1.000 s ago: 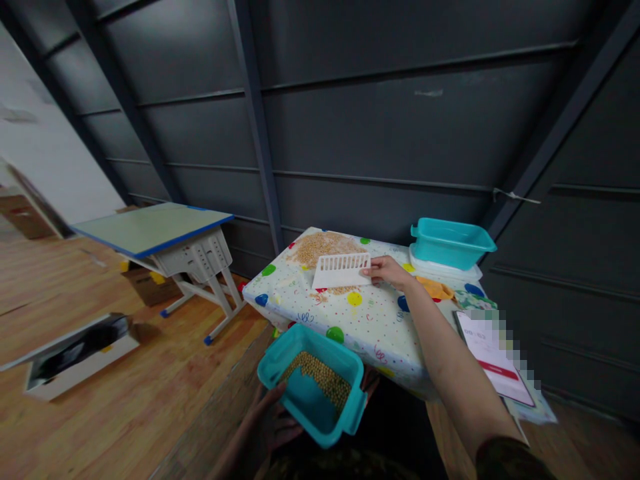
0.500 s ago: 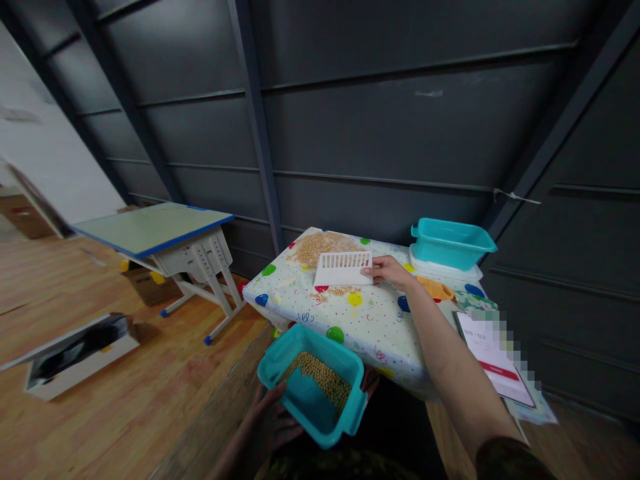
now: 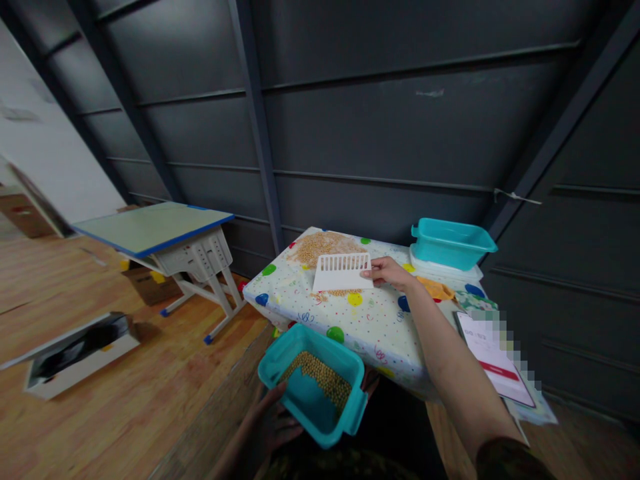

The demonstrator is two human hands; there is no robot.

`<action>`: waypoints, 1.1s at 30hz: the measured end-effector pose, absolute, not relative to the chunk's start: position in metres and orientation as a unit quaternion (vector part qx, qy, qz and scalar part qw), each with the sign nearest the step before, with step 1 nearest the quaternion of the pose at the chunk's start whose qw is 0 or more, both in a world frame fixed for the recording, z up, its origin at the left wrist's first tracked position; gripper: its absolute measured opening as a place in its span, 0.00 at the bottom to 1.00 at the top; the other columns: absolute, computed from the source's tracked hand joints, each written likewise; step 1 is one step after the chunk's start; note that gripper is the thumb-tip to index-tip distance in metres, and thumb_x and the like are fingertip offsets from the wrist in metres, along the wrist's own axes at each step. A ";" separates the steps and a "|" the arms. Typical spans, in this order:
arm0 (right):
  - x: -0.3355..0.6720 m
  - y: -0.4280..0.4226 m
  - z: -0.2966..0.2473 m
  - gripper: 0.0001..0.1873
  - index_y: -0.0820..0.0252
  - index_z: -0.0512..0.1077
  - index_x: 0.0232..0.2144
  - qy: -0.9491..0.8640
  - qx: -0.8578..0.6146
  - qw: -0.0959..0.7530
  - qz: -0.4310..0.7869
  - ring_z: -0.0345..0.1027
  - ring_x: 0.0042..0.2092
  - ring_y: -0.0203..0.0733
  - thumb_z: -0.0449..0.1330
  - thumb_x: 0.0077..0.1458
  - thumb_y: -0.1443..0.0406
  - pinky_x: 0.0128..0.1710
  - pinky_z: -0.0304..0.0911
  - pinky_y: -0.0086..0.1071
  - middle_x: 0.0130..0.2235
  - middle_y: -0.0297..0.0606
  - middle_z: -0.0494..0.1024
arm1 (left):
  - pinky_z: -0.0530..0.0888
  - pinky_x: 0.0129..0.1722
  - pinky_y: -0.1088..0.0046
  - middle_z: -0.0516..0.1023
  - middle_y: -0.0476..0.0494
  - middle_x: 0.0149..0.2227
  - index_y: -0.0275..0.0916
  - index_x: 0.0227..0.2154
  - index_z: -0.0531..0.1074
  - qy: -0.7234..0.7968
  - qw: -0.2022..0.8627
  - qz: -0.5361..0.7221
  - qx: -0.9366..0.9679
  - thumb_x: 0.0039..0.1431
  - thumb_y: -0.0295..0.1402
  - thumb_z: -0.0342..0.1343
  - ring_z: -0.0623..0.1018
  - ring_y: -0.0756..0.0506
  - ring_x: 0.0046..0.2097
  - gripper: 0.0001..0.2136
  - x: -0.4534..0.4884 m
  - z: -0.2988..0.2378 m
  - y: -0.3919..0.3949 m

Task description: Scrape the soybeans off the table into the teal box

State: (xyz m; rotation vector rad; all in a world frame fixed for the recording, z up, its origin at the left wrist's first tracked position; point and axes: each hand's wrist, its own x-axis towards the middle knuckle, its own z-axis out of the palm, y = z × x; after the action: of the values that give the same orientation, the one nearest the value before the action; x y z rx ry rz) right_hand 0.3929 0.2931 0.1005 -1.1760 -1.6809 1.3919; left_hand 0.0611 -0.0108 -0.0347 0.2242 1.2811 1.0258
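My right hand (image 3: pixel 387 272) pinches the right end of a white slotted plastic scraper (image 3: pixel 343 273) that stands on edge on the patterned tablecloth (image 3: pixel 360 320). Behind the scraper lies a heap of tan beans (image 3: pixel 320 245); a few loose beans lie just in front of it. My left hand (image 3: pixel 273 420) supports from below a teal plastic tub (image 3: pixel 313 381) partly filled with beans, held under the table's near edge.
A second teal tub (image 3: pixel 451 243) sits on a white lid at the table's far right, beside an orange cloth (image 3: pixel 436 289). A printed sheet (image 3: pixel 493 360) lies at the right. A blue-edged desk (image 3: pixel 153 230) and a white box (image 3: pixel 75 353) stand left on the wooden floor.
The scraper has shifted slightly toward me across the cloth, with a few beans ahead of it. The left hand and its tub have stayed put.
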 end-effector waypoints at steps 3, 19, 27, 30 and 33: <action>0.393 0.293 0.100 0.23 0.60 0.88 0.36 -0.638 -0.448 0.325 0.535 0.77 0.35 0.42 0.85 0.38 0.56 0.33 0.73 0.31 0.35 0.41 0.87 | 0.83 0.46 0.58 0.84 0.45 0.37 0.56 0.76 0.53 0.560 0.676 0.467 0.104 0.45 0.57 0.78 0.88 0.36 0.37 0.59 0.063 -0.030 -0.012; 0.385 0.287 0.101 0.18 0.61 0.88 0.37 -0.611 -0.436 0.309 0.584 0.80 0.37 0.43 0.83 0.42 0.63 0.34 0.77 0.32 0.39 0.43 0.89 | 0.83 0.45 0.58 0.85 0.41 0.40 0.54 0.76 0.54 0.567 0.677 0.462 0.080 0.51 0.54 0.76 0.89 0.34 0.41 0.54 0.065 -0.034 -0.010; 0.389 0.290 0.100 0.17 0.60 0.87 0.38 -0.597 -0.447 0.327 0.580 0.82 0.42 0.46 0.82 0.43 0.64 0.40 0.81 0.36 0.41 0.44 0.89 | 0.82 0.50 0.55 0.83 0.42 0.38 0.52 0.77 0.54 0.557 0.680 0.469 0.084 0.42 0.57 0.79 0.88 0.34 0.39 0.61 0.065 -0.031 -0.011; 0.391 0.291 0.099 0.17 0.60 0.88 0.38 -0.598 -0.458 0.319 0.576 0.81 0.41 0.45 0.81 0.43 0.63 0.38 0.80 0.35 0.40 0.44 0.89 | 0.82 0.49 0.55 0.82 0.45 0.36 0.55 0.76 0.53 0.570 0.678 0.458 0.081 0.45 0.56 0.78 0.88 0.34 0.39 0.58 0.065 -0.032 -0.010; 0.391 0.290 0.099 0.19 0.60 0.88 0.37 -0.598 -0.454 0.307 0.585 0.81 0.39 0.44 0.82 0.40 0.63 0.36 0.79 0.33 0.40 0.43 0.89 | 0.83 0.47 0.56 0.83 0.44 0.36 0.55 0.76 0.53 0.570 0.677 0.457 0.085 0.51 0.55 0.75 0.88 0.35 0.37 0.54 0.064 -0.036 -0.009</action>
State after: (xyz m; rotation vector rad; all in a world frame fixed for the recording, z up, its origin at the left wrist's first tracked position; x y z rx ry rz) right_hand 0.3909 0.2896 0.0986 -1.2005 -1.5813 1.5474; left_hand 0.0642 -0.0087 -0.0364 0.1902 1.2817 1.0272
